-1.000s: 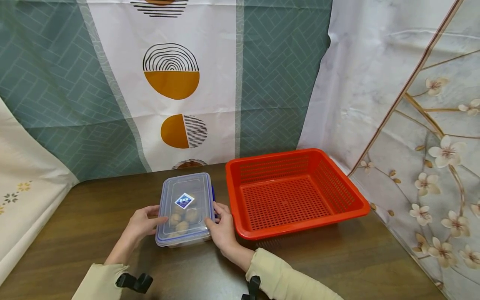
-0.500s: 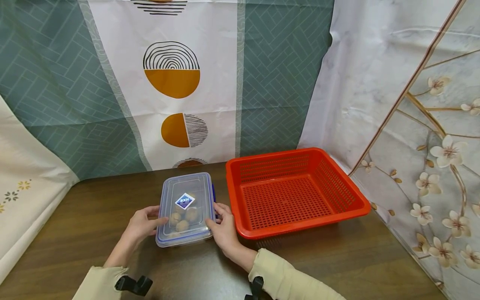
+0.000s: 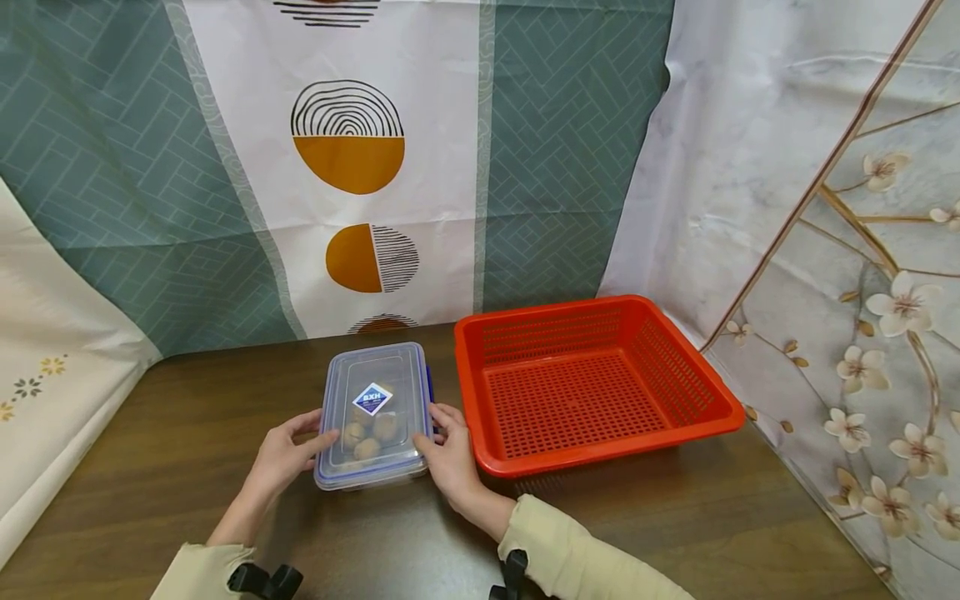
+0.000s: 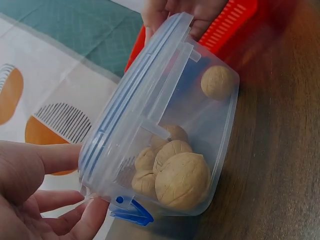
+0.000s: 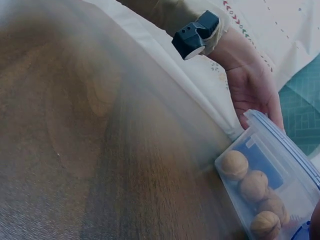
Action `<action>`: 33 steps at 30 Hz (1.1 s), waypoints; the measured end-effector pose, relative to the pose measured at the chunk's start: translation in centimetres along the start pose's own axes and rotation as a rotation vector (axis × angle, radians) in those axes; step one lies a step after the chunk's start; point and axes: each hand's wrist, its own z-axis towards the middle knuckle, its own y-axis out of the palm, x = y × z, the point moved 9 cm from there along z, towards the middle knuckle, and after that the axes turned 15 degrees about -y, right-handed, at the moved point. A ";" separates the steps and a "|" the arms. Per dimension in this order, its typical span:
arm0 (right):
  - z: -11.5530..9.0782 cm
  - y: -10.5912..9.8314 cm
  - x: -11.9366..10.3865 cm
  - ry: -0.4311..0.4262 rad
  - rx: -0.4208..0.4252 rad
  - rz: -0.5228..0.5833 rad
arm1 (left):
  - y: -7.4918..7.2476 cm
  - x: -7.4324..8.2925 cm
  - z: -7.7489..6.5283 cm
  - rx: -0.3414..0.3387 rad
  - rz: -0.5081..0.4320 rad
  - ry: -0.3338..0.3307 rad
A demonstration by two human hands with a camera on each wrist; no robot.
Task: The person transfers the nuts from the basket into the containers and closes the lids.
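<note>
A clear plastic food container (image 3: 372,367) with a blue-edged lid sits on the table, with several walnuts (image 4: 183,180) inside. My left hand (image 3: 282,454) grips its left side, thumb on the lid's edge and fingers by a blue latch (image 4: 131,214) that sticks outward. On the opposite side, my right hand (image 3: 452,458) holds the container with the thumb over the lid's edge; its other fingers are by the right side latch. The lid lies on the container. In the right wrist view, just a sliver of the right hand shows at the edge.
A red perforated plastic basket (image 3: 491,400) stands close to the right of the container, beside the right hand. Behind the brown wooden table (image 3: 195,417) hangs a patterned cloth (image 3: 555,167). Another flowered cloth (image 3: 840,417) borders the right side.
</note>
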 end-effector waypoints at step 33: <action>0.1 -0.5 2.6 0.163 0.063 -0.027 | -0.7 -2.0 1.7 0.007 0.036 -0.068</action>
